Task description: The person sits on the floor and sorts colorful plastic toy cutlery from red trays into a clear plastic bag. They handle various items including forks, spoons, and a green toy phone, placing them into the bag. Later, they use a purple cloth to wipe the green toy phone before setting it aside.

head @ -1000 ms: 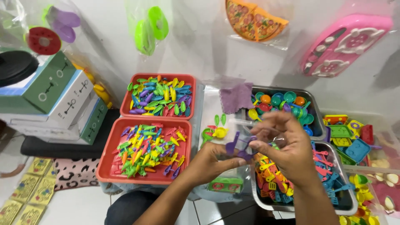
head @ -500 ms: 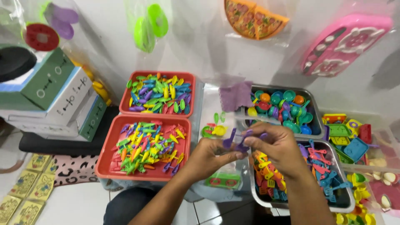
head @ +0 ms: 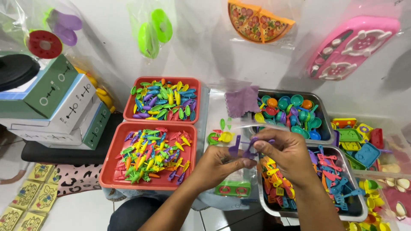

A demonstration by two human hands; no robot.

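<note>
Red trays (head: pixel 112 179) and steel pans (head: pixel 322 128) of small toys surround you; your left hand (head: pixel 218 166) and right hand (head: pixel 287 150) both pinch purple toy utensils (head: pixel 240 147) over a clear bag (head: pixel 233 128).

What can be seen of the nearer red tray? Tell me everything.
The nearer red plastic tray is a shallow rectangle with rounded corners and a raised rim. It lies flat, directly in front of a second red tray of the same kind, their edges close together. It holds a loose heap of small plastic toy pieces in yellow, green, red, orange, blue and purple, many of them carrot-shaped. The left hand is just right of it, not touching it.
</note>
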